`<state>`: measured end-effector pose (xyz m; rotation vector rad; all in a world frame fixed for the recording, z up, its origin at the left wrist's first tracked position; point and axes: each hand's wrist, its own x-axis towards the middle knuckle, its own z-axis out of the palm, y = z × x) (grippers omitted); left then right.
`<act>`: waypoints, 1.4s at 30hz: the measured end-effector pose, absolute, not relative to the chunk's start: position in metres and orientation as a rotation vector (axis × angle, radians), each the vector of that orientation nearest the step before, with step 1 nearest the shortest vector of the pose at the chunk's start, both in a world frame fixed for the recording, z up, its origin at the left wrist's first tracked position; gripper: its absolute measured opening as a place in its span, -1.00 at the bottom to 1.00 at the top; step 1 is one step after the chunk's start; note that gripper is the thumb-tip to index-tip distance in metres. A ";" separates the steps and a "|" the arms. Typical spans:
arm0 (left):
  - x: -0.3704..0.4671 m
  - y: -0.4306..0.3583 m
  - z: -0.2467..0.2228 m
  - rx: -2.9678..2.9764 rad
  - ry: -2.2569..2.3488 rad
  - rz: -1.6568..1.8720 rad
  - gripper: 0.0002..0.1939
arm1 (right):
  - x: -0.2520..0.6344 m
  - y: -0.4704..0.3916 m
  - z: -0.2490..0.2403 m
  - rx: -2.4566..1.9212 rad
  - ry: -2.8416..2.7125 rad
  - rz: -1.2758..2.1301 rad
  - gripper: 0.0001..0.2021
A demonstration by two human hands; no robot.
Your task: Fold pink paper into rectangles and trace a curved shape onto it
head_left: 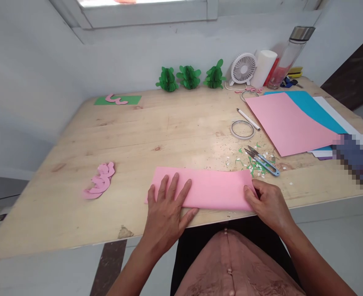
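A folded sheet of pink paper [218, 189] lies along the table's front edge, its fold toward me. My left hand [167, 209] rests flat on its left part with the fingers spread. At the paper's right end, my right hand [268, 201] pinches the edge between thumb and fingers, and that end is lifted slightly. Just beyond the right hand lie thread snips [263, 161] among green and white paper scraps [255, 168]. Wavy pink paper cutouts [101, 181] sit in a small pile to the left of my left hand.
Sheets of pink, blue and white paper [292, 123] overlap at the right. Tape rolls [242, 129] and a white pen [248, 119] lie near them. Along the wall stand green paper figures [189, 77], a small fan [243, 68] and a glass bottle [289, 57]. A green strip [133, 100] lies back left.
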<state>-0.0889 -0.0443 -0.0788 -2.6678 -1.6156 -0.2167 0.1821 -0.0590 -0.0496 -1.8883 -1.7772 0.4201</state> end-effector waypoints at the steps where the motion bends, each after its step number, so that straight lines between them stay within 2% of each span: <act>1: -0.089 -0.044 -0.079 -2.669 -1.614 -0.211 -0.36 | 0.182 -0.059 -0.049 -1.886 -1.779 0.423 -0.65; 10: -0.089 -0.045 -0.078 -2.679 -1.604 -0.183 -0.30 | 0.187 -0.062 -0.047 -1.901 -1.835 0.449 -0.65; 14: -0.087 -0.045 -0.077 -2.674 -1.620 -0.152 -0.29 | 0.192 -0.065 -0.041 -1.830 -1.766 0.025 -0.85; 17: -0.087 -0.045 -0.077 -2.675 -1.631 -0.146 -0.30 | 0.181 -0.066 -0.026 -1.612 -1.771 -0.306 -0.73; 21: -0.087 -0.046 -0.078 -2.683 -1.634 -0.162 -0.28 | 0.135 -0.066 -0.012 -1.340 -2.169 -0.110 -0.74; 24: -0.086 -0.047 -0.077 -2.683 -1.646 -0.159 -0.31 | 0.097 -0.066 -0.023 -1.149 -2.424 0.031 -0.72; 30: -0.084 -0.048 -0.073 -2.700 -1.698 -0.121 -0.29 | 0.071 -0.063 -0.054 -1.102 -2.647 -0.046 -0.63; 38: -0.085 -0.048 -0.070 -2.719 -1.718 -0.092 -0.30 | 0.084 -0.066 -0.050 -1.093 -2.747 -0.068 -0.59; 42: -0.085 -0.048 -0.072 -2.709 -1.702 -0.087 -0.24 | 0.097 -0.070 -0.050 -1.121 -2.774 -0.109 -0.63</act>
